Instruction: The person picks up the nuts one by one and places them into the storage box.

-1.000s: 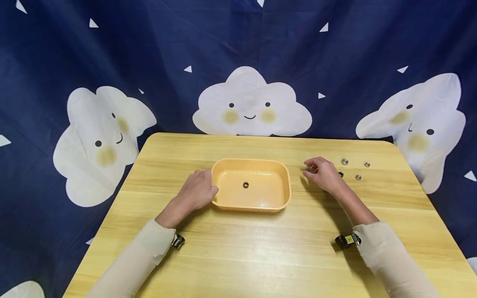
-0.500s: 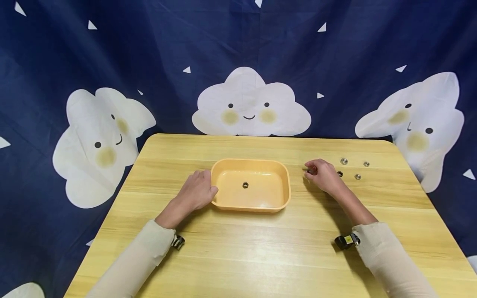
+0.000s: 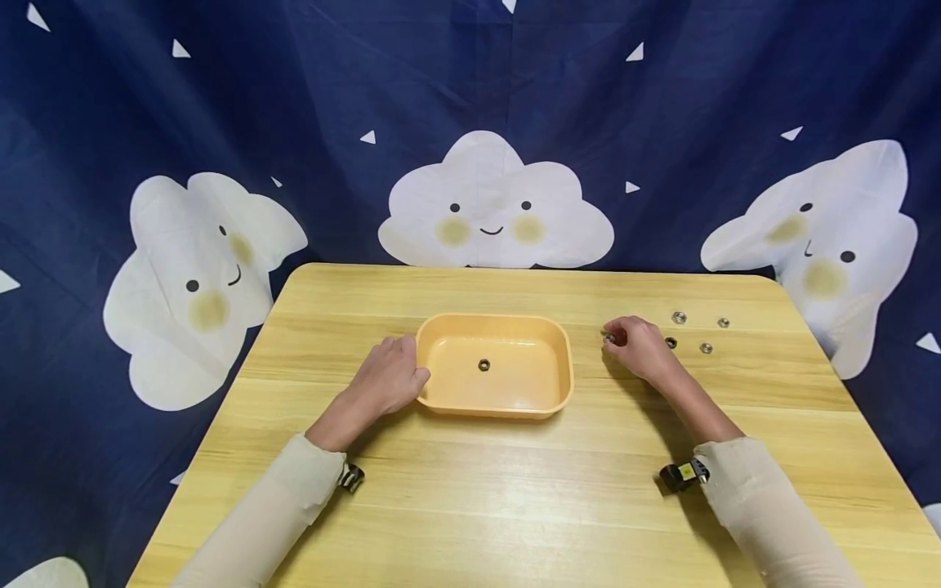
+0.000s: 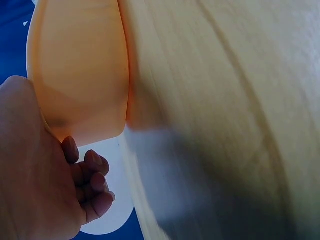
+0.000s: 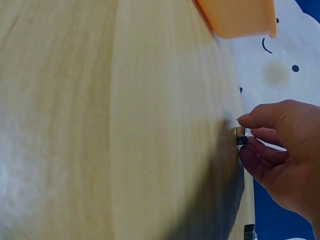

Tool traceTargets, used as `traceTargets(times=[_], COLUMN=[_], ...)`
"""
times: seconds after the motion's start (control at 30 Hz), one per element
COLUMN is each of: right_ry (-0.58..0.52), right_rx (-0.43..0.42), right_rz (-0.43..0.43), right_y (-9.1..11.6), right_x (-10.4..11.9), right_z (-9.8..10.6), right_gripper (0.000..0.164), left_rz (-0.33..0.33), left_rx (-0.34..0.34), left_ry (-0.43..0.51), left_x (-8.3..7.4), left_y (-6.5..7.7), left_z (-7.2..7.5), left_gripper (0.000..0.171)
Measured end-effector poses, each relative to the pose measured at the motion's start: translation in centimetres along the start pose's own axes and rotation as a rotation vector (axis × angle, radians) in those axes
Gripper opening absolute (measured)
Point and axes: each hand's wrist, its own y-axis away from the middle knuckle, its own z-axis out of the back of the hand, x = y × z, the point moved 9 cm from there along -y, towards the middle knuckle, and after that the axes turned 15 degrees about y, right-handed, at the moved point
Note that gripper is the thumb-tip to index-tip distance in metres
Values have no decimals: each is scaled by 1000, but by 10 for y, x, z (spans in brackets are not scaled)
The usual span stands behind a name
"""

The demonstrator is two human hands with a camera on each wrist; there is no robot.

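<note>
My left hand (image 3: 390,374) grips the left rim of an orange-yellow plastic tray (image 3: 497,411), thumb over the edge. In the left wrist view the curled fingers (image 4: 95,186) show beside the tray's outer wall (image 4: 82,70). Inside the tray lies one dark hex nut (image 3: 483,365). To the right of the tray, my right hand (image 3: 636,346) is low at the tabletop and pinches a small metal nut (image 5: 241,135) between thumb and fingertips; the hand partly hides it in the head view.
Just right of my right hand lies another dark nut (image 3: 671,343). Silver nuts, a larger one (image 3: 680,317) and smaller ones (image 3: 724,322) (image 3: 706,348), are spread beyond it on the wooden table (image 3: 485,498). A dark blue curtain (image 3: 323,98) with clouds hangs behind the table.
The fingers of my right hand, spread a second ago, have come together on the nut. My left hand and the tray stay in place.
</note>
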Motion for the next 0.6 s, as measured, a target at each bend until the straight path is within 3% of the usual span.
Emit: traceTargets(times=[0.6], right_ry=[5], right_rx=[63], right_rz=[-33], right_y=[-6], right_x=[-8], right_z=[-7], right_gripper=[31], left_rz=[-15], left_rx=[0], left_ry=[21], left_x=[-1], left_y=[0], left_z=[1], left_gripper=[19])
